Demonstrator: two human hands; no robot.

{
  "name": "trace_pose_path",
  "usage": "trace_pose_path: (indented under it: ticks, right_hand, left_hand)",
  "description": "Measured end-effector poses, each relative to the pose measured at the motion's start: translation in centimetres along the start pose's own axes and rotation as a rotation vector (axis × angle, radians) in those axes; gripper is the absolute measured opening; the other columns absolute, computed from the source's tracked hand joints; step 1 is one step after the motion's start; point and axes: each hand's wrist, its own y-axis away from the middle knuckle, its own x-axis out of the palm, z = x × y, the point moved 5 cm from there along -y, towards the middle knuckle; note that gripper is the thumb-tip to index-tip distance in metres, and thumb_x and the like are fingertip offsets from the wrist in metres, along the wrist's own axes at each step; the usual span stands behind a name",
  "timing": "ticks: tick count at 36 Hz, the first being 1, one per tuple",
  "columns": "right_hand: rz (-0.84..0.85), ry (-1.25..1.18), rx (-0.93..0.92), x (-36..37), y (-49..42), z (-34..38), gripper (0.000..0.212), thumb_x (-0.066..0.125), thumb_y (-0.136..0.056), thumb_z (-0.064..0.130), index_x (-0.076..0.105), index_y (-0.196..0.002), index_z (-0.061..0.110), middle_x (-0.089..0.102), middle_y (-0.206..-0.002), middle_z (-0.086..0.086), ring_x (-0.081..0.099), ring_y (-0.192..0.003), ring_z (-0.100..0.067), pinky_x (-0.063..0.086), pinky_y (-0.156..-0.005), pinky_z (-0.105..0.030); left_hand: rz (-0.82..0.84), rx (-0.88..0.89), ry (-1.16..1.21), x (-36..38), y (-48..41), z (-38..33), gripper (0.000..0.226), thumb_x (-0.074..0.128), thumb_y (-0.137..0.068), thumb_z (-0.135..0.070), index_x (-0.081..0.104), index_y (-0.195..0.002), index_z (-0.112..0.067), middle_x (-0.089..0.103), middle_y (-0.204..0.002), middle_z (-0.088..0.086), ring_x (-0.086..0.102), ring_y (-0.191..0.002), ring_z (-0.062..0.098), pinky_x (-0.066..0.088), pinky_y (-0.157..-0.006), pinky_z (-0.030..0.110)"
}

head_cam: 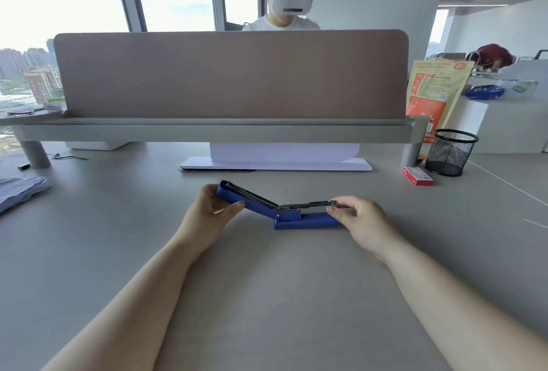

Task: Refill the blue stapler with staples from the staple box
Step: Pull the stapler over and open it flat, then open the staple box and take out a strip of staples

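Both hands grip and partly hide the opened blue stapler.

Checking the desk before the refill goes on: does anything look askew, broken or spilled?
Nothing stands out. The blue stapler is hinged open on purpose, its cover in the left hand, the right hand at the magazine tip. The staple box lies closed, off to the right.

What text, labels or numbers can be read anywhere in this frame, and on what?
Nothing can be read for certain.
Orange and yellow printed bag behind the desk divider: dense print and a code square, too blurred to read.
Small red staple box beside the black mesh pen cup: label too small.
Open blue stapler: no visible marking.
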Motion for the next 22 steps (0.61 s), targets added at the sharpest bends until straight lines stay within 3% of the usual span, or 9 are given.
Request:
trace_pose_path:
  ticks: [2,5,10,14,19,22]
  right_hand:
    - [0.011,0.035,0.019,0.1,-0.1,-0.4,0.009,0.062,-0.085,0.030,0.066,-0.093,0.028,0.068,-0.095,0.004,0.060,-0.093,-0.019,0.046,-0.083,-0.033]
    - [0.025,0.071,0.030,0.3,-0.2,-0.6,0.019,0.061,-0.085,0.030,0.064,-0.104,0.029,0.065,-0.104,0.005,0.058,-0.101,-0.015,0.046,-0.087,-0.030]
    - [0.035,0.035,0.038,0.3,-0.1,-0.4,0.027,0.061,-0.086,0.028,0.061,-0.112,0.027,0.062,-0.109,0.006,0.055,-0.106,-0.010,0.039,-0.088,-0.024]
    - [0.079,-0.112,0.058,0.0,0.0,-0.1,0.032,0.062,-0.086,0.026,0.058,-0.118,0.026,0.060,-0.117,0.012,0.053,-0.113,-0.006,0.038,-0.094,-0.025]
    - [-0.020,-0.257,0.128,-1.8,-0.1,-0.7,0.032,0.062,-0.086,0.022,0.059,-0.117,0.017,0.063,-0.117,0.005,0.056,-0.106,-0.005,0.040,-0.083,-0.019]
    - [-0.113,-0.355,0.181,-3.5,0.2,-1.2,0.026,0.062,-0.086,0.017,0.061,-0.111,0.014,0.063,-0.116,-0.002,0.057,-0.101,-0.007,0.044,-0.095,-0.029]
  left_hand:
    - [-0.010,-0.015,-0.081,-0.4,-0.2,0.5,0.038,0.074,-0.075,-0.030,0.051,-0.104,-0.022,0.066,-0.099,-0.007,0.061,-0.098,0.010,0.046,-0.085,0.033]
    - [-0.060,0.031,-0.250,-1.2,-0.6,1.2,0.044,0.078,-0.068,-0.037,0.048,-0.099,-0.033,0.062,-0.097,-0.018,0.057,-0.105,0.014,0.039,-0.100,0.043]
    - [-0.038,0.008,-0.401,-0.9,-0.8,1.9,0.046,0.073,-0.073,-0.038,0.048,-0.111,-0.031,0.065,-0.117,-0.006,0.056,-0.112,0.018,0.024,-0.109,0.054]
    - [-0.019,-0.002,-0.379,-0.8,-0.6,1.7,0.051,0.071,-0.074,-0.040,0.045,-0.118,-0.031,0.062,-0.123,-0.004,0.054,-0.116,0.017,0.027,-0.109,0.052]
    - [-0.095,0.092,-0.490,-0.3,0.6,-0.6,0.044,0.062,-0.083,-0.033,0.045,-0.123,-0.023,0.055,-0.130,-0.001,0.051,-0.115,0.024,0.029,-0.107,0.049]
    - [-0.134,0.212,-0.553,1.0,2.0,-3.3,0.039,0.058,-0.086,-0.030,0.048,-0.123,-0.021,0.056,-0.127,0.003,0.048,-0.112,0.028,0.033,-0.105,0.050]
